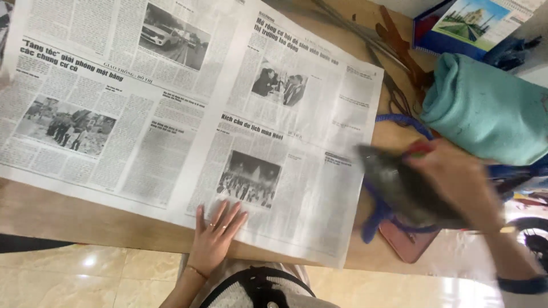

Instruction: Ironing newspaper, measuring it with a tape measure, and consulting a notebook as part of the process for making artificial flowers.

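Left hand (pixel 215 235) is lying flat, fingers spread, nothing gripped, pressing the near edge of the open newspaper (pixel 188 108) onto the wooden counter (pixel 68 219). Paper is spreading away from that hand and to its left, covering most of the counter.

Right hand (pixel 456 182) is blurred mid-move, off to the right of the left hand, just past the paper's right edge. It is closed around a dark grey, tapered object (pixel 399 188); blur is hiding what it is, though it looks smooth and slightly shiny. Under that hand, blue cord loops (pixel 394 121) and a flat reddish-brown pouch (pixel 408 242) are lying on the counter.

Handling, my read: newsprint is thin, light, limp, tearing easily. Flat palm pressure suits it better than pinching, and any lifting should be done at a corner or along the centre fold. The dark object is looking firm and possibly slick, so a full wrap around its thick middle seems safest.

Beyond the right hand: a rolled teal towel (pixel 485 108), soft and bulky; dark scissors (pixel 394 85); a blue-framed calendar picture (pixel 468 25).
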